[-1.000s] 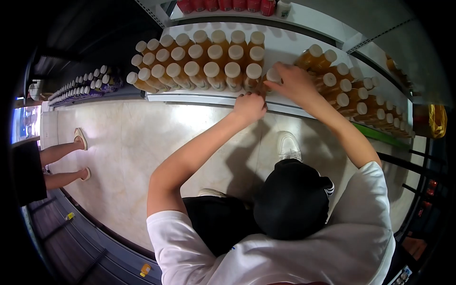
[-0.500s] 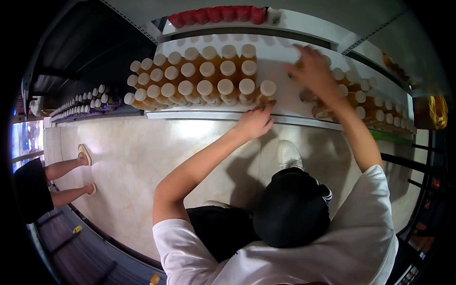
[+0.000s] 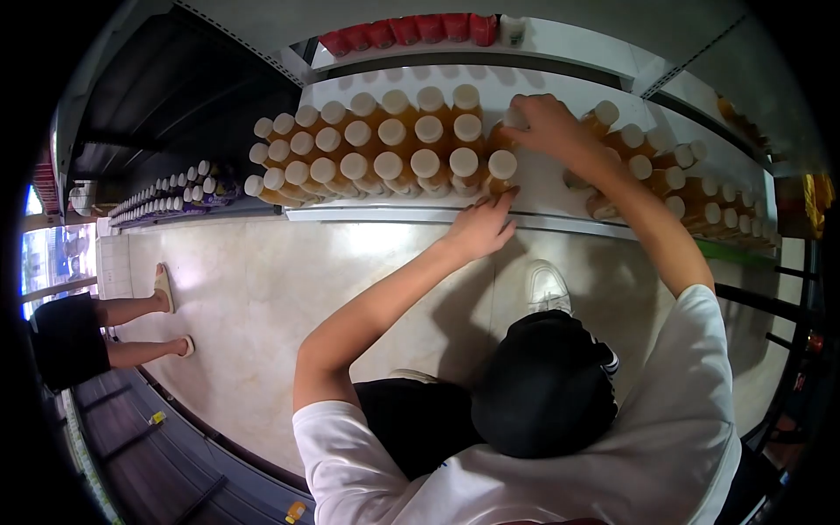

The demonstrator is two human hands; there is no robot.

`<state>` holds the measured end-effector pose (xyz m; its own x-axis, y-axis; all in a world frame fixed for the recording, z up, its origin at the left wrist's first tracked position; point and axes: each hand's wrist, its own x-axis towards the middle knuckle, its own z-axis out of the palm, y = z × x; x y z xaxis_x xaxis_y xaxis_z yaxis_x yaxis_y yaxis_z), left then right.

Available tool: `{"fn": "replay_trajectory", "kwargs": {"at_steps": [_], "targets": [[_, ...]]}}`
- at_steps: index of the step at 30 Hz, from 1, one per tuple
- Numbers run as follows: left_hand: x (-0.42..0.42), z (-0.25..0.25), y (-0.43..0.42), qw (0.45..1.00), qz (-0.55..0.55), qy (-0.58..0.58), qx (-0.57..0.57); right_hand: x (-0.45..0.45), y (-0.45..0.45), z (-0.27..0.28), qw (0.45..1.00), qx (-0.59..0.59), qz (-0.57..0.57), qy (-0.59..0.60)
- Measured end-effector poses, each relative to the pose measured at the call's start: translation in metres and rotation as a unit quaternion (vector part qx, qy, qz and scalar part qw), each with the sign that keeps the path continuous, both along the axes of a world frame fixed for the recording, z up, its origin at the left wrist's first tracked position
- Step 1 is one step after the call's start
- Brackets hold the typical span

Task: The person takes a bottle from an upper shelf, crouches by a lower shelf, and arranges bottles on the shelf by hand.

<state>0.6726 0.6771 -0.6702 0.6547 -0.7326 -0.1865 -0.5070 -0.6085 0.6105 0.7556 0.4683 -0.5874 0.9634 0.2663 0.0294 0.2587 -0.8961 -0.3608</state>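
While the right hand (image 3: 549,131) has its thumb and fingers clamped round the top of an amber bottle (image 3: 500,138), that bottle is pretty much cap-up, long axis near vertical, though the lens bends stuff so much I can't tell a slight tilt, or whether its base touches the shelf. It's at the right end of the middle row of a bottle block (image 3: 392,162), just behind the front-row end bottle (image 3: 501,185). The left hand (image 3: 481,227) has its fingertips against that front one, thumb and index apart, nothing gripped. The block crowds the left side, a second bottle group (image 3: 665,179) fills the right beyond the forearm, and red containers (image 3: 404,31) line the shelf behind. Open room is the bare white strip of shelf (image 3: 544,179) between the groups, ending at the front edge (image 3: 420,216) above the floor (image 3: 262,297).
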Motion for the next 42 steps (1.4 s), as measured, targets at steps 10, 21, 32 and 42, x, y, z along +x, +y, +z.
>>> {"fn": "replay_trajectory", "kwargs": {"at_steps": [10, 21, 32, 42], "targets": [[-0.001, -0.01, -0.001, 0.999, -0.009, -0.034, -0.017, -0.006, 0.013, 0.007, 0.998, 0.005, 0.053, 0.042], [0.0, -0.006, 0.002, 1.0, -0.008, -0.022, -0.005, -0.006, -0.113, 0.02, 0.933, -0.325, -0.141, 0.064], [-0.002, -0.011, 0.003, 0.999, -0.003, -0.025, -0.019, 0.004, -0.092, 0.012, 0.975, -0.157, -0.155, 0.015], [-0.003, -0.007, 0.002, 1.0, -0.009, -0.015, 0.0, 0.03, -0.016, -0.002, 0.997, -0.047, -0.058, 0.011]]}}
